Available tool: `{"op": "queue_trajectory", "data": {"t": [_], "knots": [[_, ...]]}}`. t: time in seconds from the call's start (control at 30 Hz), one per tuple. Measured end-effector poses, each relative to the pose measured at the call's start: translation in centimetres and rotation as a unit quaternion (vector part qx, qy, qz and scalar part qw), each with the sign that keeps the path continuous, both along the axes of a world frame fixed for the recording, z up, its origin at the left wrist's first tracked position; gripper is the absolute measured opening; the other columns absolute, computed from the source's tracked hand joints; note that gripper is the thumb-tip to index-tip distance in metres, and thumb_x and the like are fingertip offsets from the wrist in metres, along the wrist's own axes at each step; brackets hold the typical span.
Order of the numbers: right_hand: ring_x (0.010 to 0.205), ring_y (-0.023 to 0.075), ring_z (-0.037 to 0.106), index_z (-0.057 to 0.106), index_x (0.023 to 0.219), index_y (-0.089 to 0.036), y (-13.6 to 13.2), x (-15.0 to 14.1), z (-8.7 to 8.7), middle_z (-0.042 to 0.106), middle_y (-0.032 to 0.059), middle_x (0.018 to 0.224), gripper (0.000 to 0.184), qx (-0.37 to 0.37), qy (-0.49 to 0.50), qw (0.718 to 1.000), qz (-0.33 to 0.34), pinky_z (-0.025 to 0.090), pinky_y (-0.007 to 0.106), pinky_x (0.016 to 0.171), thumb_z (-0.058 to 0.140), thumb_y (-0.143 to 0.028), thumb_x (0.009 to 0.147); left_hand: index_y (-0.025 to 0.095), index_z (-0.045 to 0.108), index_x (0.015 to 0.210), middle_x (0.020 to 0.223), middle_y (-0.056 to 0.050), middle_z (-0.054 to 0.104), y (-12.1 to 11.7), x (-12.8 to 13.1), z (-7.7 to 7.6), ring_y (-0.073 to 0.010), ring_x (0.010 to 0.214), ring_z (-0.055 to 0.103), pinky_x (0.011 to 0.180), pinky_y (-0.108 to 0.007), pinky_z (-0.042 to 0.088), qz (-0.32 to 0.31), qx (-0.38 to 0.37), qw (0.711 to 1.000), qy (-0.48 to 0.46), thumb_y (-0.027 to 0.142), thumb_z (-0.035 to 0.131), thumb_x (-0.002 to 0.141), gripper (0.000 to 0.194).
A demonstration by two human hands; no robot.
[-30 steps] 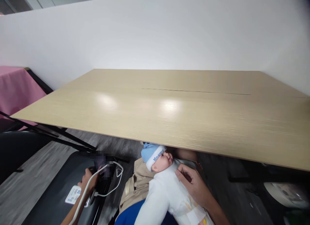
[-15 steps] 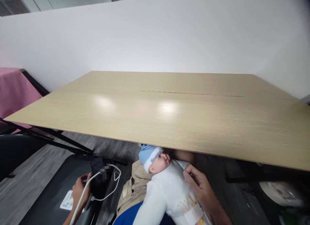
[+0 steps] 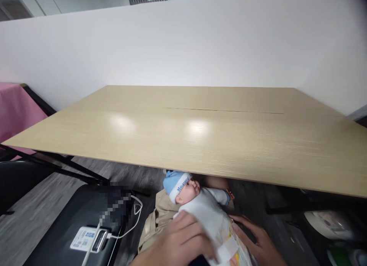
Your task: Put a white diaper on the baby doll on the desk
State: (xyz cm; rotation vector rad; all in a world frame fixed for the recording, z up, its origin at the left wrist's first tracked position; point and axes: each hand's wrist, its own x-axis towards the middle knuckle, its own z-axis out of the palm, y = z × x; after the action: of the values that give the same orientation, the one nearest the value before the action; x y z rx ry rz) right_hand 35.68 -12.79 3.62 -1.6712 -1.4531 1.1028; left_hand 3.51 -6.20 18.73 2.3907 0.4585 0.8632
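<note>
A baby doll point(image 3: 197, 208) lies on its back across the lap, under the table's front edge. It wears a blue and white cap point(image 3: 175, 185) marked "Happy", a white top and a patterned diaper point(image 3: 226, 247) with a pale tape strip. My left hand point(image 3: 183, 239) is over the doll's near side, knuckles up and fingers bent; motion blurs the fingertips, so a hold cannot be made out. Beside the diaper, on the doll's far side, my right hand point(image 3: 255, 239) rests with thumb and forefinger apart.
A wooden table point(image 3: 183, 136) spans the view above the lap, against a white partition point(image 3: 183, 48). On a black chair point(image 3: 65, 220) at left lie a small device point(image 3: 100, 240), a white label card point(image 3: 82, 238) and a white cable point(image 3: 137, 216). A pink cloth point(image 3: 20, 109) hangs far left.
My left hand has left the chair and cable and moved right, over the doll. My right hand has slid down from the doll's chest to the diaper's side; the doll's far arm now shows.
</note>
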Motion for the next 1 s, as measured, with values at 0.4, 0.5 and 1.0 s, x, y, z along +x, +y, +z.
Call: {"op": "queue_trajectory", "data": {"t": [0.4, 0.5, 1.0], "knots": [[0.095, 0.0228, 0.081, 0.087, 0.099, -0.025, 0.7, -2.3, 2.1, 0.085, 0.0063, 0.101, 0.045, 0.047, -0.036, 0.998, 0.017, 0.062, 0.022, 0.088, 0.067, -0.065, 0.100, 0.024, 0.059, 0.144, 0.139, 0.000, 0.073, 0.5, 3.2, -5.3, -0.0199, 0.119, 0.062, 0.105, -0.032, 0.043, -0.080, 0.083, 0.979, 0.165, 0.030, 0.054, 0.116, 0.029], [0.092, 0.0215, 0.081, 0.086, 0.095, -0.026, 1.2, -2.1, 1.5, 0.085, 0.0053, 0.097, 0.047, 0.054, -0.039, 0.998, 0.020, 0.061, 0.022, 0.088, 0.063, -0.066, 0.102, 0.022, 0.056, 0.148, 0.137, -0.005, 0.073, 0.0, 4.2, -6.5, -0.0228, 0.114, 0.063, 0.100, -0.034, 0.046, -0.032, 0.066, 0.984, 0.159, 0.051, 0.061, 0.112, 0.047], [0.146, 0.0295, 0.065, 0.071, 0.150, -0.030, 2.1, -3.2, 4.7, 0.065, 0.0110, 0.158, 0.049, 0.120, -0.072, 0.980, 0.142, 0.057, 0.039, 0.121, 0.061, -0.051, 0.107, 0.021, 0.066, 0.108, 0.109, -0.007, 0.082, 1.5, 3.5, -4.0, -0.0202, 0.103, 0.075, 0.106, -0.032, 0.053, -0.255, -0.112, 0.950, 0.141, 0.022, 0.050, 0.113, 0.017]]}}
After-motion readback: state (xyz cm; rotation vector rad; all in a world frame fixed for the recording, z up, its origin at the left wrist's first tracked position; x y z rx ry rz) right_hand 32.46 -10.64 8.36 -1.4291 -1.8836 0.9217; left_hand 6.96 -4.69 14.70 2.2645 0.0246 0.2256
